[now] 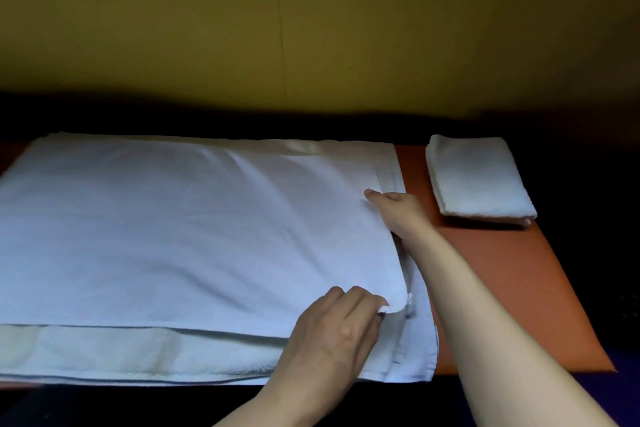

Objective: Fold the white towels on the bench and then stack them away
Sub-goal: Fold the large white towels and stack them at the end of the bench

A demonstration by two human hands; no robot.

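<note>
The step in hand appears to be the folding of the large white towel [180,218], which lies spread across most of the orange bench [502,288] with its upper layer already laid over the lower one. The upper layer stops short of the lower layer along the near edge and at the right end, so the edges are not yet aligned. A folded towel [479,177] already rests at the far right end of the bench, apart from the large towel; the stack is therefore started, and the task is judged to be partly complete.

The left hand [332,329] is at the near right corner of the upper layer. Its fingers are curled and pinch that corner, which is lifted slightly off the layer below. The forearm enters from the bottom edge of the view.

The right hand [398,211] is at the right edge of the upper layer, farther back. Its fingers go under the cloth and its thumb lies on top, so it grasps the edge. The right forearm extends diagonally from the lower right corner, crossing above the bench surface.

The next move probably calls for both hands to work together: either draw the right end taut and square it with the lower layer, or carry the right end over toward the left to halve the length. In either case, keep the two gripped points level so that the cloth does not skew or wrinkle.

The yellow wall [311,28] stands behind the bench.
</note>
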